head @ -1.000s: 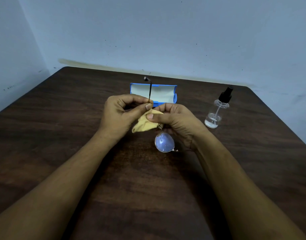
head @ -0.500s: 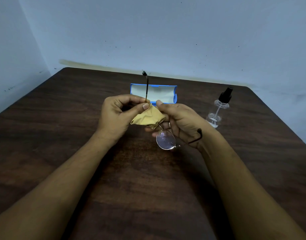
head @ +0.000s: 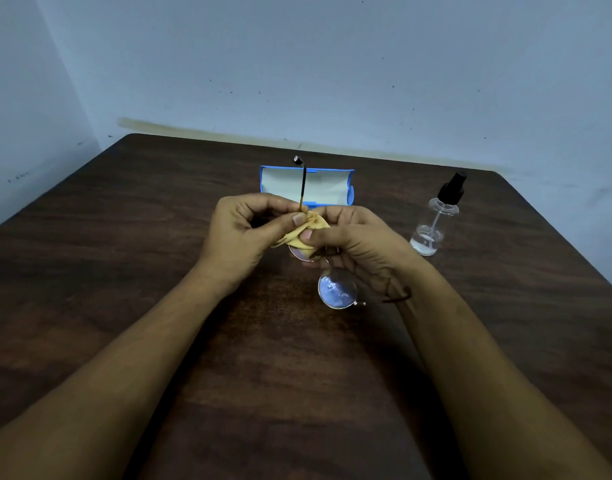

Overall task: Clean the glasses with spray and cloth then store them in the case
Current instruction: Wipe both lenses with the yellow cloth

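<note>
Round wire-rimmed glasses [head: 337, 292] hang above the dark wooden table [head: 159, 271], one lens facing me. The other lens is wrapped in a yellow cloth [head: 306, 235]. My left hand [head: 243, 233] pinches the frame beside the cloth, and one temple arm sticks straight up from it. My right hand [head: 358, 242] presses the cloth onto the covered lens with thumb and fingers. The second temple arm curls behind my right wrist. An open blue case [head: 308, 185] lies behind my hands.
A clear spray bottle [head: 434, 220] with a black nozzle stands at the right, a little liquid in its bottom. Pale walls rise behind the table's far edge and along its left side.
The glasses have dropped slightly and tilted, so the bare lens faces me more fully. My right thumb has shifted over the cloth on the covered lens.
</note>
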### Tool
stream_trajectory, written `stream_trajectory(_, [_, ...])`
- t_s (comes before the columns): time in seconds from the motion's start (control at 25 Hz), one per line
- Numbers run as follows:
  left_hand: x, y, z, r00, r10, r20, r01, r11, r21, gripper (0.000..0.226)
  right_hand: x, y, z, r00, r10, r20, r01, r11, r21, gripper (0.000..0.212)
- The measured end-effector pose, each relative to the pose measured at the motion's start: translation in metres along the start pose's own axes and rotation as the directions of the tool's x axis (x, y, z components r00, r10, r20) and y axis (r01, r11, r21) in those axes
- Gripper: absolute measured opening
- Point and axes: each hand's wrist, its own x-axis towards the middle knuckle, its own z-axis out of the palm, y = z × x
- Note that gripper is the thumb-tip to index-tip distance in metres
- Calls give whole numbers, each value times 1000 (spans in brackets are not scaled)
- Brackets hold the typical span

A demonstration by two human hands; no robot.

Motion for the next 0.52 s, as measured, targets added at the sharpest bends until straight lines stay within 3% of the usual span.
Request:
stream_trajectory(0.12, [0, 0, 0, 1000, 4, -15, -4, 1000, -1, 13, 2, 4, 1, 999, -3, -47, 3, 1000, 6, 35])
stream_trajectory(0.24, [0, -1, -2, 1000, 10, -12, -10, 1000, 6, 11, 2, 3, 2, 1000, -17, -6, 16, 1000, -24, 24])
stream_trajectory(0.4, [-3, 1, 3, 1000, 14, 14, -14, 999, 39, 17, 2, 2, 3, 999, 21, -26, -22, 999, -49, 38])
stream_trajectory(0.52, [-1, 1, 2, 1000, 18, -15, -18, 999, 34, 16, 1, 3, 6, 998, 45, -37, -49, 992, -112, 34])
